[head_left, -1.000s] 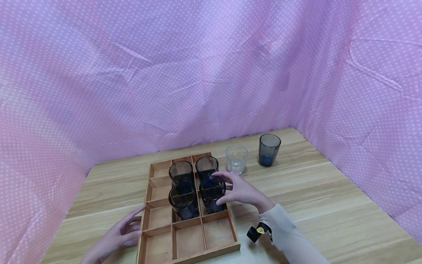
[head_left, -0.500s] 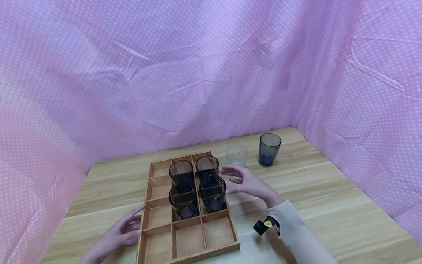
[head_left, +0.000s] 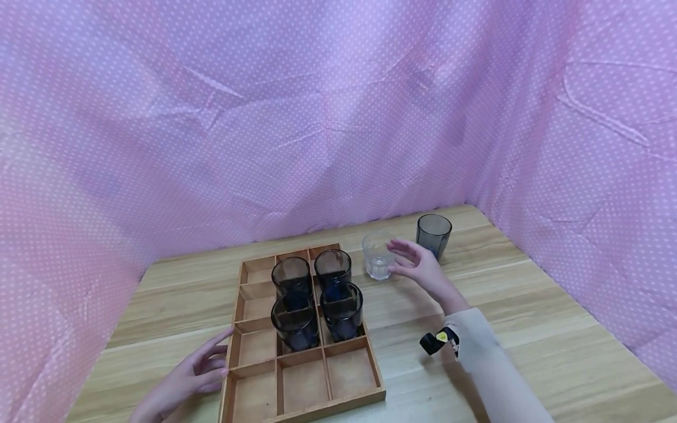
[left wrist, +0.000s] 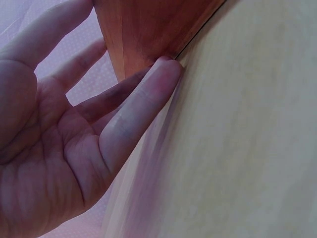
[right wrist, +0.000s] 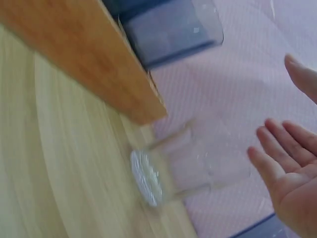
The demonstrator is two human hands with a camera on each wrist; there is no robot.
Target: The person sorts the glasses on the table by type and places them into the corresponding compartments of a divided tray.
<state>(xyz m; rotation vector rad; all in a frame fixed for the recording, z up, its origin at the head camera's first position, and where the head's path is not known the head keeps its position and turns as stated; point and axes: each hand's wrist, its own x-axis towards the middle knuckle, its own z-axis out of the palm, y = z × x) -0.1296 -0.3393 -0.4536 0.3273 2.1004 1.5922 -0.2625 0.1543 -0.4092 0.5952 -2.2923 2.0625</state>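
A wooden compartment tray (head_left: 301, 414) lies on the table, with dark tinted glasses (head_left: 294, 326) standing in several of its compartments. My left hand (head_left: 185, 379) rests beside the tray's left side, fingers extended and touching its outer wall (left wrist: 148, 29). To the tray's right stands a clear glass (head_left: 378, 267), upright on the table. My right hand (head_left: 423, 270) is at the clear glass's right side, fingers loosely bent; the right wrist view shows a gap between hand and glass. Behind the right hand stands another dark glass (head_left: 433, 229), partly hidden by it.
The light wood table (head_left: 529, 329) extends to the right and front. A pink dotted cloth (head_left: 317, 117) hangs behind and along the sides. The tray's left column and front row of compartments (head_left: 302, 382) hold nothing.
My right hand has left the dark glass at the tray's right side and moved right and away from me, up to the clear glass. The left hand has stayed in place.
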